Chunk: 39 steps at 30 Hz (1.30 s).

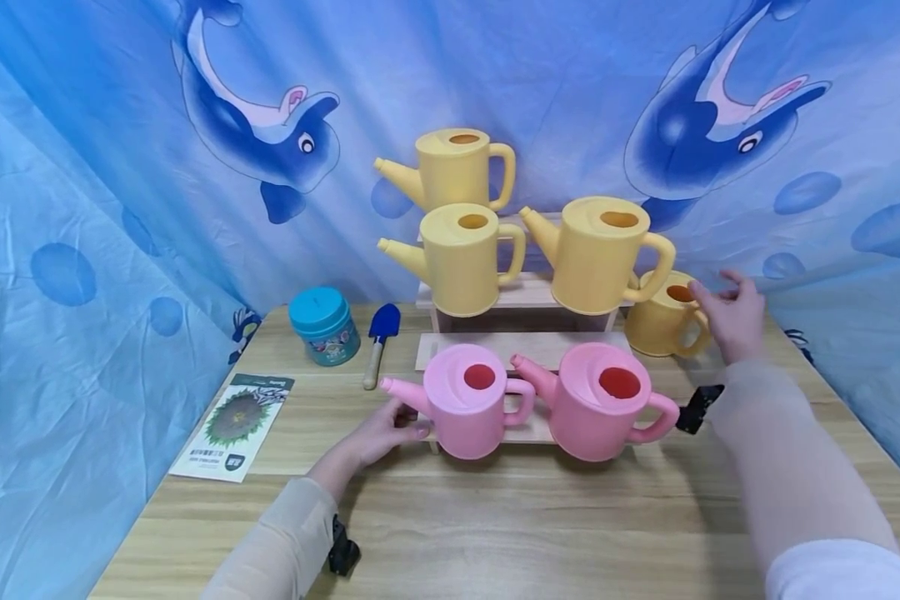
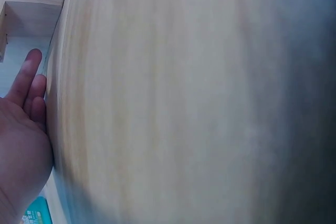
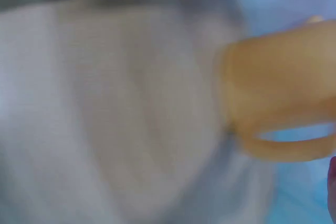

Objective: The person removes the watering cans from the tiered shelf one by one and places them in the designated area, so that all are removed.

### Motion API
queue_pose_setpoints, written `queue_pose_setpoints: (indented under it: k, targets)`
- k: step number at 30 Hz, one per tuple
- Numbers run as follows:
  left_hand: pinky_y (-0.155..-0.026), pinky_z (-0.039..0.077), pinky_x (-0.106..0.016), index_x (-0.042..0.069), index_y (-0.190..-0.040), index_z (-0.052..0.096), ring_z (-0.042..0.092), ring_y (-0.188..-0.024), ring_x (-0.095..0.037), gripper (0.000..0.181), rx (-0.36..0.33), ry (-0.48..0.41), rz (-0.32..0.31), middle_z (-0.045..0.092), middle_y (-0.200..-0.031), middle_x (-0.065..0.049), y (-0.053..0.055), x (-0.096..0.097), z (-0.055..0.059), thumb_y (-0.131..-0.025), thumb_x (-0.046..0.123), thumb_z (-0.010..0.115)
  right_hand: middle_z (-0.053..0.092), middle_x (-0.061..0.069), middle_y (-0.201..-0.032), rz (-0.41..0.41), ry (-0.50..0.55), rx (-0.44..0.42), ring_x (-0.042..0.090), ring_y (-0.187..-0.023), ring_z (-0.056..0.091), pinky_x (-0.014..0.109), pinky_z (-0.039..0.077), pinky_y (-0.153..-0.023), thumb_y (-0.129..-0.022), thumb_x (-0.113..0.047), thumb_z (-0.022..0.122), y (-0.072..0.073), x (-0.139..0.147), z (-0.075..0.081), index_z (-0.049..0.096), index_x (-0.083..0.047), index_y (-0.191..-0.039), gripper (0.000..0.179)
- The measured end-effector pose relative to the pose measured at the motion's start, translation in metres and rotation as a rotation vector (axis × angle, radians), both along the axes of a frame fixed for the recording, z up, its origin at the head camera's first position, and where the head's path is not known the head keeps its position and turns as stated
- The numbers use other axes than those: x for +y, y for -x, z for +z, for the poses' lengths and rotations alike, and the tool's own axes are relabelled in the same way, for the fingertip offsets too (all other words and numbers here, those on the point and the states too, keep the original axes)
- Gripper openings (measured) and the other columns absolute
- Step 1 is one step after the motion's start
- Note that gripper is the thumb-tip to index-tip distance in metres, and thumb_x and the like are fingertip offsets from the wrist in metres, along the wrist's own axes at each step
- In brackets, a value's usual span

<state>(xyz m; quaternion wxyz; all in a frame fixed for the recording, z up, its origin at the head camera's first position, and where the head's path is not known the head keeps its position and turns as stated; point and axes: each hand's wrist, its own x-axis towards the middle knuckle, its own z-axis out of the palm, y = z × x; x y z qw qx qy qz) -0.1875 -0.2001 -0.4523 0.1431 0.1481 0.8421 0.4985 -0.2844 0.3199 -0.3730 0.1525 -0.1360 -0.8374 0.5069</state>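
Note:
My left hand [image 1: 382, 432] is at the left end of the wooden stepped stand [image 1: 525, 423], its fingers partly behind the spout of the light pink watering can [image 1: 467, 429]. In the left wrist view its fingers [image 2: 23, 80] extend loosely beside the stand; contact is unclear. My right hand [image 1: 733, 317] reaches the yellow watering can [image 1: 654, 325] on the table right of the stand. Its fingertips are by the can's top and handle, not closed round it. In the blurred right wrist view the handle [image 3: 294, 149] shows, with one fingertip [image 3: 332, 187] apart from it.
On the stand are a darker pink watering can [image 1: 592, 425] and yellow watering cans [image 1: 461, 271] [image 1: 596, 262] [image 1: 450, 171]. A teal jar [image 1: 326, 329], a blue toy shovel [image 1: 382, 325] and a sunflower seed packet [image 1: 232, 429] lie to the left. A blue curtain [image 1: 480, 67] hangs behind.

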Motion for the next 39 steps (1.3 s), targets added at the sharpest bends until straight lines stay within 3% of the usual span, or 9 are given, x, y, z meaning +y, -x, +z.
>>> queue_pose_setpoints:
  k: [4,9,13,16,21,30,39]
  targets:
    - [-0.102,0.032,-0.049,0.016,-0.137,0.040,0.043,-0.120,-0.029,0.061,-0.005,-0.007,0.000,0.048,-0.131,-0.008,0.000,-0.002,0.000,-0.085,0.032,0.069,0.025,0.021,-0.145,0.104,-0.003,-0.033,0.037,-0.124,0.033,0.053,0.032,-0.099,-0.083,-0.067,0.048,0.007,-0.001,0.057,0.011,-0.025,-0.151,0.088]
    - [-0.103,0.030,-0.050,0.016,-0.138,0.038,0.042,-0.122,-0.029,0.062,-0.009,-0.007,-0.009,0.047,-0.133,-0.008,0.000,-0.003,-0.001,-0.086,0.030,0.068,0.015,0.013,-0.154,0.197,-0.022,-0.073,0.040,-0.133,0.027,0.055,0.024,-0.106,-0.081,-0.068,0.046,0.014,-0.022,0.126,0.005,-0.030,-0.151,0.090]
    - [-0.104,0.029,-0.052,0.013,-0.140,0.036,0.041,-0.124,-0.031,0.064,-0.023,-0.006,-0.004,0.045,-0.135,-0.010,-0.001,-0.002,0.001,-0.087,0.029,0.067,0.013,0.010,-0.155,0.260,-0.091,-0.086,0.038,-0.134,0.028,0.055,0.022,-0.107,-0.080,-0.068,0.046,0.017,-0.046,0.166,0.004,-0.032,-0.150,0.089]
    - [-0.104,0.029,-0.052,0.011,-0.140,0.035,0.040,-0.124,-0.033,0.065,-0.044,0.000,-0.007,0.045,-0.136,-0.012,-0.005,0.001,0.010,-0.087,0.028,0.067,0.013,0.010,-0.155,0.324,-0.134,-0.074,0.037,-0.134,0.028,0.055,0.021,-0.107,-0.082,-0.066,0.046,0.018,-0.065,0.186,0.004,-0.033,-0.150,0.086]
    - [-0.103,0.030,-0.053,0.008,-0.140,0.036,0.040,-0.123,-0.036,0.064,-0.056,0.004,-0.024,0.045,-0.135,-0.015,-0.010,0.005,0.026,-0.087,0.028,0.067,0.017,0.009,-0.154,0.391,-0.192,-0.051,0.035,-0.134,0.029,0.054,0.023,-0.107,-0.084,-0.064,0.047,0.021,-0.100,0.204,0.006,-0.033,-0.150,0.083]
    - [-0.103,0.029,-0.051,0.015,-0.139,0.038,0.041,-0.123,-0.030,0.064,-0.040,-0.002,-0.001,0.046,-0.135,-0.009,0.001,0.001,0.000,-0.085,0.033,0.069,0.025,0.005,-0.152,0.500,-0.269,-0.026,0.027,-0.135,0.030,0.048,0.027,-0.107,-0.085,-0.063,0.048,0.027,-0.163,0.219,0.010,-0.032,-0.150,0.081]
    - [-0.103,0.031,-0.049,0.014,-0.138,0.038,0.042,-0.122,-0.029,0.064,-0.007,-0.006,-0.022,0.047,-0.133,-0.008,0.004,0.001,-0.002,-0.085,0.035,0.068,0.021,0.000,-0.154,0.569,-0.286,-0.023,0.019,-0.138,0.023,0.041,0.024,-0.109,-0.085,-0.062,0.050,0.035,-0.208,0.223,0.008,-0.029,-0.151,0.085]
